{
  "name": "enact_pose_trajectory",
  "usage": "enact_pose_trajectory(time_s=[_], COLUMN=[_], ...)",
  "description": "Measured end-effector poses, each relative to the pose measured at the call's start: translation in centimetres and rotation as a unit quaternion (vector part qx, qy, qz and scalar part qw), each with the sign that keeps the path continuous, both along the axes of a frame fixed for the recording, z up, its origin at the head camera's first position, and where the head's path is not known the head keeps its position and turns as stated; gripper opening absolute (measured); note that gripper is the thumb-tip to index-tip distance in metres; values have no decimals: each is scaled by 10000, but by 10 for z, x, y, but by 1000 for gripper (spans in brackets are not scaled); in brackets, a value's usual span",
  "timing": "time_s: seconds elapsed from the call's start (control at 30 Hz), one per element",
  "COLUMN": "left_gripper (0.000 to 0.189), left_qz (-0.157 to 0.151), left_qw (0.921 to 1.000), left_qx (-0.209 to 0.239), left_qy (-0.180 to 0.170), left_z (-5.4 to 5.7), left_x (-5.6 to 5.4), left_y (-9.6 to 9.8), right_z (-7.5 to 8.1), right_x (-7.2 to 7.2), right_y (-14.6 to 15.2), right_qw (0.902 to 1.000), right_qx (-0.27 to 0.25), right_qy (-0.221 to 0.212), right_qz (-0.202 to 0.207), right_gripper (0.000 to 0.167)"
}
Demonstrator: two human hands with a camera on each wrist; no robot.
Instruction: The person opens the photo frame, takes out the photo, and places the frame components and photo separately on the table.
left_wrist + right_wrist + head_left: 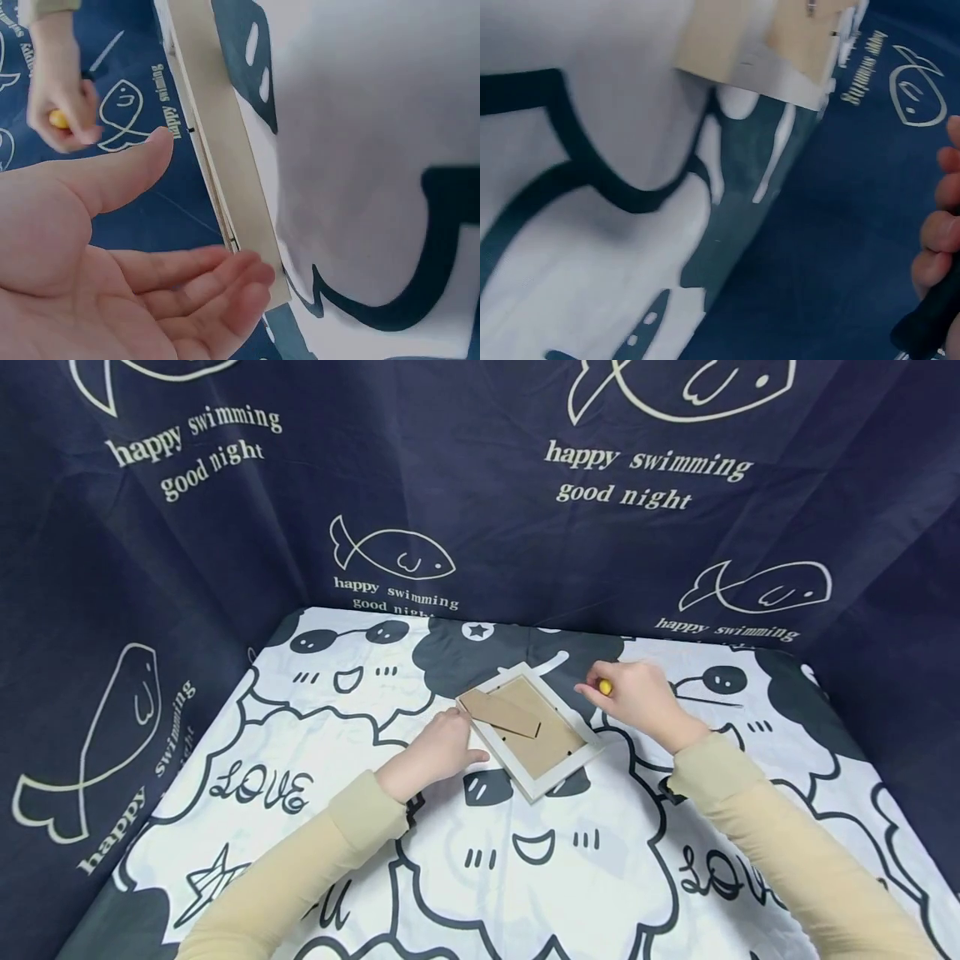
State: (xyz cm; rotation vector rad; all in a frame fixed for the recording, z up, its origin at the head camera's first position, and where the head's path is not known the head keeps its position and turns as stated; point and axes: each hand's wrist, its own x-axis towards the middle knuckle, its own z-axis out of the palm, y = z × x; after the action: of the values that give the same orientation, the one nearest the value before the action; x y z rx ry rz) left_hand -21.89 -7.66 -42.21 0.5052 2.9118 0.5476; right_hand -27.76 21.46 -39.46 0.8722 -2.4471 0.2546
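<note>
1. Picture frame, flat and rectangular, white-edged, with brown board backing [555, 739]: lies back upward near the middle of the surface, closer to its far edge than to its near edge. Set diagonally; one corner points to the far edge, one to the near edge.

2. Support strut, brown, long and flat [501, 712]: lies across the backing from the frame's left corner toward its centre.

3. Left hand, bare [437, 747]: at the frame's left corner, forearm reaching in from the surface's near left. Thumb spread wide of the fingers [214, 289]; these are gently bent, their tips against the frame's side. Palm faces the left wrist camera.

4. Right hand, bare [641, 693]: raised above the surface beyond the frame's right corner, apart from it. Forearm slants in from the near right corner; fingers curled tightly round a tool.

5. Hand tool, dark-handled with a rounded yellow end [605, 687]: gripped in the right hand, yellow end showing beside the thumb; the rest is largely hidden.

6. Sleeves, pale yellow with turned cuffs [322, 852]: one on each forearm, reaching the wrists.

7. Surface, covered in white cloth with black cartoon print [592, 902]: carries the frame.

8. Curtain, navy fabric with white fish and lettering [487, 460]: hangs behind the surface's far edge and along its sides.
</note>
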Motion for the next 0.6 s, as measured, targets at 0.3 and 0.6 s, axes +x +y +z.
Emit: enact_pose_trajectory(time_s=[0.3, 0.6], left_gripper=[36, 50], left_qz=[-232, -255], left_qw=[9980, 9815], left_qx=[272, 1057], left_qy=[-529, -1577], left_z=[-1, -13], left_x=[1, -19], left_y=[1, 0], right_z=[-21, -36], right_x=[-16, -22], right_y=[-6, -10], right_qw=[9808, 9469], right_qx=[586, 601], right_qy=[-1802, -3102], right_qz=[-456, -599], right_gripper=[22, 36])
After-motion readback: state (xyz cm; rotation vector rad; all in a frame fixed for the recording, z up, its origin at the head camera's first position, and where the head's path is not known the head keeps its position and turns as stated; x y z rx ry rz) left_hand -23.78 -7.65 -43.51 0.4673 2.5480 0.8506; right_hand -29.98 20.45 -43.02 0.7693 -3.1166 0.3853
